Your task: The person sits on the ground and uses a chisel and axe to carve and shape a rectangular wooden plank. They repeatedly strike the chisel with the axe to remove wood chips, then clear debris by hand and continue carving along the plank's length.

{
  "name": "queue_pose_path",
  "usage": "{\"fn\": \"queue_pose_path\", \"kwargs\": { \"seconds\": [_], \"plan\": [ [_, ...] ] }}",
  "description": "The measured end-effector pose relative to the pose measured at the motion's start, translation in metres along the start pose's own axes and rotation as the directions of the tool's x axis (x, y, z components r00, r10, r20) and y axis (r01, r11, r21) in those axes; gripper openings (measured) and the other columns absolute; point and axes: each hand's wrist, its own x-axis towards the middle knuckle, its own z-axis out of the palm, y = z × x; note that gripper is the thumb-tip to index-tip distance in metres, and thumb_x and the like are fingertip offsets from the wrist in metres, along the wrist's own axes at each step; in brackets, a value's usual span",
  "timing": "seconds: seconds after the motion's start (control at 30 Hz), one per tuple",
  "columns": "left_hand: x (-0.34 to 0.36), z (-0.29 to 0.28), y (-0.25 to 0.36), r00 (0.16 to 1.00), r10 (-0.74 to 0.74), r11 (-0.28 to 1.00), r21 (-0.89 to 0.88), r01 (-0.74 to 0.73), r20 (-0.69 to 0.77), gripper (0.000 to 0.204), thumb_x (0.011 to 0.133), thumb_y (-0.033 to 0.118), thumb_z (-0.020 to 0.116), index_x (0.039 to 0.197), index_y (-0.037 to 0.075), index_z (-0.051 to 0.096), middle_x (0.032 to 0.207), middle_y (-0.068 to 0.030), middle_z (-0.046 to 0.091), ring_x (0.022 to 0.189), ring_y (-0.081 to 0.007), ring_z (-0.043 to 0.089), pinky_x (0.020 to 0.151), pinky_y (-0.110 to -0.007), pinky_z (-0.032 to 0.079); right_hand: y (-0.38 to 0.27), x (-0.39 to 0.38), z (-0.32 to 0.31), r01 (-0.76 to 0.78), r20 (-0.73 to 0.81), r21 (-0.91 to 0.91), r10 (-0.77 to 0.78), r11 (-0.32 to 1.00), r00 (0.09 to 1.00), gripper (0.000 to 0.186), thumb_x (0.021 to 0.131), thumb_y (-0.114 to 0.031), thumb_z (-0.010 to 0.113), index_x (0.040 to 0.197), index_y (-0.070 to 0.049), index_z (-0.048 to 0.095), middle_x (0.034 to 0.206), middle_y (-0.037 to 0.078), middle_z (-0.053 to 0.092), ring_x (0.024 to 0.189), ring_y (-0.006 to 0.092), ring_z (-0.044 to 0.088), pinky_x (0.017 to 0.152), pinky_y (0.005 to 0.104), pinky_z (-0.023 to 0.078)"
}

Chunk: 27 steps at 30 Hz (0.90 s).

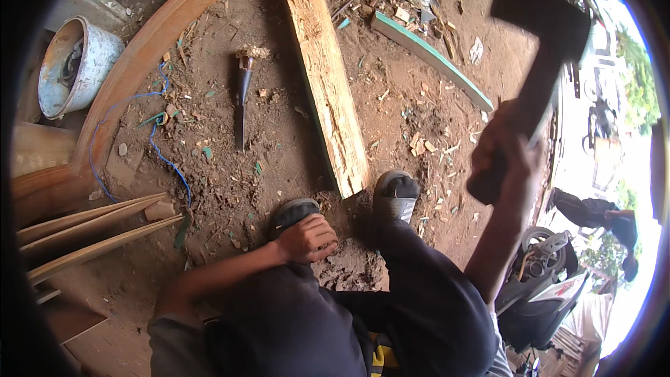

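Right there on the dirt ground (447, 195), just ahead of the person's feet, lies a long rough timber (324, 73), its pale upper face hacked and splintered. Let's place everything by that timber. Over to its right, the right hand (506, 150) has a hatchet (555, 56) raised, the grip clenched round the handle and the dark head blurred. Near the timber's closest end, the left hand (308, 239) rests at the left knee, fingers curled; I can't tell how tight that grip is. A chisel-like tool (243, 94) lies left of the timber, with a curved wooden frame (167, 21) and a stained bucket (101, 56) farther out that way. A green-edged strip (433, 59) lies to the timber's right, wood chips scattered around.
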Motion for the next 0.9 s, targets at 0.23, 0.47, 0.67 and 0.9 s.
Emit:
{"fn": "queue_pose_path", "kwargs": {
  "seconds": [0.23, 0.47, 0.67, 0.9],
  "plan": [
    [0.004, 0.001, -0.001, 0.996, 0.062, 0.998, 0.028, -0.060, -0.067, 0.012, 0.086, 0.017, 0.066, 0.080, 0.007, 0.064, 0.080, -0.0055, 0.064, 0.082, -0.0225, 0.061, 0.085, -0.037, 0.048, -0.048, 0.036, 0.034, 0.198, -0.046, 0.124, -0.194, 0.972, 0.980, 0.023, 0.097, -0.028, 0.057, 0.088, -0.007, 0.056, 0.058, 0.001, 0.048, 0.044, 0.0079, 0.042, 0.031, 0.0277, 0.025],
    [-0.004, 0.009, 0.000, 0.987, 0.027, 0.993, 0.114, -0.008, -0.160, 0.015, 0.087, 0.018, 0.065, 0.077, 0.006, 0.062, 0.078, -0.0067, 0.062, 0.080, -0.0243, 0.061, 0.084, -0.038, 0.048, 0.133, -0.018, 0.085, -0.532, 0.164, -0.450, 0.652, 0.717, 0.741, 0.023, 0.088, -0.019, 0.061, 0.070, -0.007, 0.057, 0.055, 0.003, 0.056, 0.043, 0.0107, 0.053, 0.040, 0.0268, 0.044],
    [-0.002, 0.009, 0.001, 0.987, -0.014, 0.987, 0.156, 0.039, -0.158, 0.017, 0.087, 0.018, 0.064, 0.076, 0.006, 0.061, 0.077, -0.0074, 0.061, 0.080, -0.0250, 0.060, 0.085, -0.038, 0.048, 0.138, -0.008, 0.047, -0.564, 0.212, -0.210, 0.600, 0.799, 0.771, 0.017, 0.089, -0.019, 0.060, 0.081, -0.004, 0.060, 0.059, 0.003, 0.056, 0.046, 0.0109, 0.053, 0.045, 0.0266, 0.045],
    [0.003, 0.007, -0.001, 0.991, -0.041, 0.986, 0.157, 0.061, -0.129, 0.017, 0.085, 0.017, 0.065, 0.073, 0.006, 0.060, 0.075, -0.0067, 0.060, 0.078, -0.0242, 0.059, 0.083, -0.037, 0.048, 0.008, 0.047, 0.033, 0.008, 0.071, 0.279, -0.029, 0.960, 0.997, 0.016, 0.095, -0.022, 0.056, 0.095, -0.006, 0.053, 0.066, 0.001, 0.046, 0.052, 0.0100, 0.044, 0.046, 0.0280, 0.040]
  ]
}}
